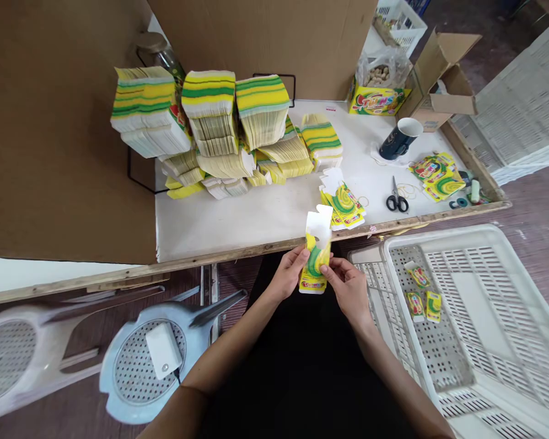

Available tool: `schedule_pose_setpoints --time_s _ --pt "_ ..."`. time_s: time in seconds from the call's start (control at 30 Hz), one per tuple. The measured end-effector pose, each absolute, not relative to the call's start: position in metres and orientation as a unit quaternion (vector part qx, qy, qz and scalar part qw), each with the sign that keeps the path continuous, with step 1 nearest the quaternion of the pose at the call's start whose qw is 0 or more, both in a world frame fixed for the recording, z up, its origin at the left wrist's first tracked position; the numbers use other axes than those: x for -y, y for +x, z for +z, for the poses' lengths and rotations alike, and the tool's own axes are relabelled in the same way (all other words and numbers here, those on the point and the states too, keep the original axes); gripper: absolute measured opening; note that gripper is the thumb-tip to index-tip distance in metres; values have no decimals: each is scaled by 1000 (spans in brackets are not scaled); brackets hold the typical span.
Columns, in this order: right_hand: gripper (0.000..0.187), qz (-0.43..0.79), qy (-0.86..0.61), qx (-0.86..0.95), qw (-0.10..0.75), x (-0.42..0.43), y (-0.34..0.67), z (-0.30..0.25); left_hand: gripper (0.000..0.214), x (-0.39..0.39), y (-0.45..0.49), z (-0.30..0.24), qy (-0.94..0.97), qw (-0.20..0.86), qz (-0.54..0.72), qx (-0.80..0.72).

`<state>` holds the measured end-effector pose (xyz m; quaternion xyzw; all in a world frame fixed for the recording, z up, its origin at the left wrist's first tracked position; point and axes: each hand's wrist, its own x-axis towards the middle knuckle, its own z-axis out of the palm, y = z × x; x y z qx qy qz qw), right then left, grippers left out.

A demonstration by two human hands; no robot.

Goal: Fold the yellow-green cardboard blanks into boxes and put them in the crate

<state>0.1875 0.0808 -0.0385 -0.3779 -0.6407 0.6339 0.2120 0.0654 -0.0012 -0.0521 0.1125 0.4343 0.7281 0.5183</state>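
Between my two hands is a yellow and green carton (315, 261) with white inner flaps standing up at its top end. My left hand (291, 272) pinches its left edge, thumb on the front. My right hand (348, 286) grips the right edge, its thumb pressed on the printed face. The carton is held just off the table's front edge, above my lap. Close behind it on the table lies a small loose pile of flat cartons (345, 204) in the same print. Fingers behind the carton are hidden.
Tall bundles of flat cartons (210, 113) stack at the back left. Scissors (396, 198), a dark mug (396, 143) and more flat cartons (439, 177) lie on the right. A white crate (480, 235) beside me holds several small boxes (433, 306). A blue stool (119, 399) stands left.
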Motion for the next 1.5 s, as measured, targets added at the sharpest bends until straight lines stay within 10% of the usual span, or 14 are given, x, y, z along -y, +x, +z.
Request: schedule_pose_setpoints --time_s 0.5,0.83,1.03,1.17,1.3,1.5 --pt "52 626 -268 676 282 -117 198 -29 67 4 59 -29 273 453 659 -535" --pt "21 629 -243 713 194 -139 199 -16 41 6 50 -31 336 480 602 -543" --pt "22 640 -234 695 229 -142 190 -10 93 3 48 -22 265 557 611 -496" --pt "56 690 -229 647 229 -143 185 -14 69 0 42 -21 286 538 613 -503" --pt "25 648 -215 698 217 -150 184 -15 48 -2 39 -23 304 514 618 -511" --pt "35 570 -206 776 173 -157 188 -1 49 -4 41 -21 306 466 605 -569"
